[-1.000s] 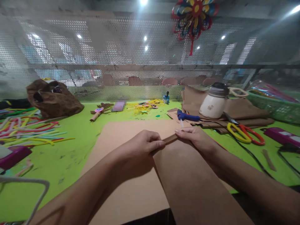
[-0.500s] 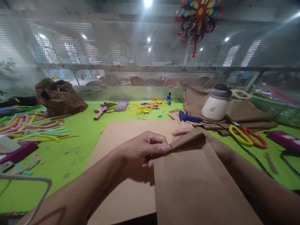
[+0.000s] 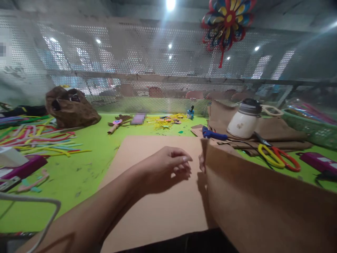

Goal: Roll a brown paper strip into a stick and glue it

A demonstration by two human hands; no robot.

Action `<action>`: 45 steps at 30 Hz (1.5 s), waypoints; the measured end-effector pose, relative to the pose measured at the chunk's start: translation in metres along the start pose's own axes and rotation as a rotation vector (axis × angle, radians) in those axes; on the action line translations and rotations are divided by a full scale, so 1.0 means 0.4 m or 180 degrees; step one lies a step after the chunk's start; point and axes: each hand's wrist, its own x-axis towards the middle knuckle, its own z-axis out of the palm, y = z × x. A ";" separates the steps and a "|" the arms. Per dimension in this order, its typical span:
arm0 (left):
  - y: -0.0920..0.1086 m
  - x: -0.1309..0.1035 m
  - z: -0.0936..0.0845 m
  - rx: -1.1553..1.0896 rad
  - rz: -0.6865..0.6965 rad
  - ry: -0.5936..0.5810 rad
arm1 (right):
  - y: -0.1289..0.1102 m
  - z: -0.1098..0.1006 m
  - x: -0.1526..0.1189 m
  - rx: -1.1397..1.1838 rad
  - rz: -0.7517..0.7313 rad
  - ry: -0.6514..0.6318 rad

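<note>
A large sheet of brown paper (image 3: 263, 196) stands raised and tilted at the right, its folded top edge near the middle. Behind its left edge only some fingertips of my right hand (image 3: 202, 163) show, touching the paper; the rest of that hand and its arm are hidden. Left of the paper, my left hand (image 3: 171, 163) is over the light brown board (image 3: 158, 214), with its fingers curved and apart and nothing between them. The board lies flat on the green table (image 3: 68, 186).
Blue glue gun (image 3: 214, 134), scissors with yellow and orange handles (image 3: 279, 158), white jar (image 3: 243, 121) and folded brown paper (image 3: 279, 128) lie beyond the raised sheet. Coloured pipe cleaners (image 3: 39, 140) and a crumpled brown bag (image 3: 72, 109) are at the left. A white cable (image 3: 50, 201) crosses lower left.
The brown paper has swung to the right and tilted up, now covering most of my right hand and arm. My left hand has let go of its folded edge.
</note>
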 end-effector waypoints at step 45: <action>0.008 0.044 -0.032 0.5020 0.1179 0.0170 | 0.090 0.040 0.074 -0.3880 -0.1339 -0.0145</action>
